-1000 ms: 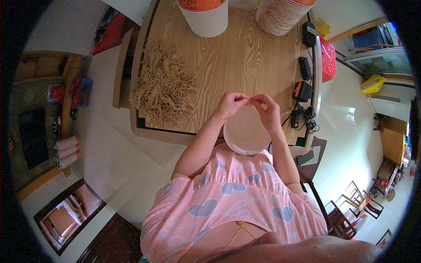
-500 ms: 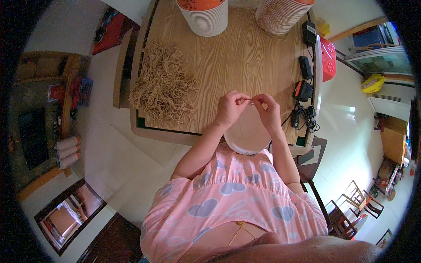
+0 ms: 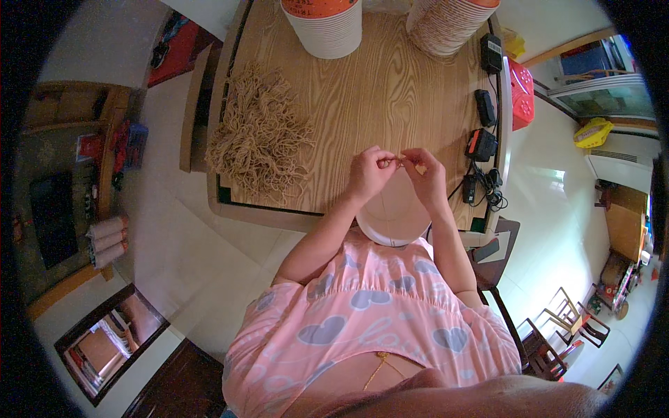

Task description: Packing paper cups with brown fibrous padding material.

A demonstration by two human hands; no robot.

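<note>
Midway between both hands, brown twine, white bucket below

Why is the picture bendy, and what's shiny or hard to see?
Head view: the fisheye lens bends the table and blackens corners; head view: glare whitens the floor at right; head view: the thin brown strand between left hand and right hand is too tiny to see clearly.

white tub: round, pale, a thin line running down its surface; it sat close in front of you, mouth or base toward you unclear | brown cord: thin, mostly hidden, it was pinched between your left hand and right hand at the tub's far side
</note>
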